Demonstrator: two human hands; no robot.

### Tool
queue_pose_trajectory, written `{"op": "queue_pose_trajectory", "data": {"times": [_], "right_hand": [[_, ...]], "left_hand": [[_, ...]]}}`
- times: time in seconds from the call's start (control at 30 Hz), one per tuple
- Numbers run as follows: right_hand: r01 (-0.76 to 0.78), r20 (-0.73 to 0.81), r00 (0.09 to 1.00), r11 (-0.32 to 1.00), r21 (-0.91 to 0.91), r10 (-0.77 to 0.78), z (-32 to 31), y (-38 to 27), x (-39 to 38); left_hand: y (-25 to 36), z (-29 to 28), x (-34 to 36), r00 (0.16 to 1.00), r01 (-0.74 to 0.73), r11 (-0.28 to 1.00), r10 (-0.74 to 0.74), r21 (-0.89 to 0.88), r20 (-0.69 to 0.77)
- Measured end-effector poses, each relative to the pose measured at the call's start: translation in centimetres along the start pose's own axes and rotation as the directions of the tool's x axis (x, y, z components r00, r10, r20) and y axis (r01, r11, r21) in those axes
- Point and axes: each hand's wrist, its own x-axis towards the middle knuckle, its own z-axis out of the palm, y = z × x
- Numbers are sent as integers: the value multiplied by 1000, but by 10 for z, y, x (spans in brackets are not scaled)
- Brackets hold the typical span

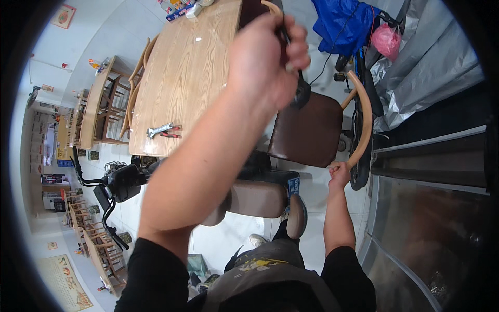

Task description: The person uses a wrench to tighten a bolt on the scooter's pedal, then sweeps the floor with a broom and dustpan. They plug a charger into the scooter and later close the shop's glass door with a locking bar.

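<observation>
The right hand [339,174] is closed around the near end of the chair [306,130]'s curved rail [366,119], right of the desk [187,62]; firm grip should steady it. Farther, the left hand [266,60] curls around an unclear black object [301,94].

- Long pale wood-grain table [182,83] with rounded corner, small glint of light on its top
- Left of the table: curved-back wooden chairs [132,104] close alongside; beyond them, another long wooden table [96,106]
- Farther left of the table: white wall [86,28] with rectangular framed picture [63,16]
- Below the table: glossy white tiled floor [234,242]
- Right of the table: draped silver-grey sheeting [431,83]; below that, dark reflective glass panes [431,218]
</observation>
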Motion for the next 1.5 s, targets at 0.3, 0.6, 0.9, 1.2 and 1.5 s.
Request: {"op": "queue_pose_trajectory", "data": {"times": [0.3,0.6,0.9,1.2,1.5], "right_hand": [[4,3,1000,991,-134,-3,-11,-21,-5],[218,300,951,849,-482,-74,-85,3,-95],[909,861,372,52,-414,347,-13,-44,-160],[534,519,833,-33,-845,190,-134,-41,-84],[-434,157,864,866,-249,479,-245,175,-99]], "left_hand": [[-176,-175,-97,763,496,799,-588,-339,-268],[-228,-271,-169,625,607,754,-648,-251,-434],[-293,-229,-111,725,604,782,-618,-152,-304],[-303,-285,-150,890,454,798,-386,396,-242],[-342,-409,-363,393,858,513,-676,-16,-623]]}}
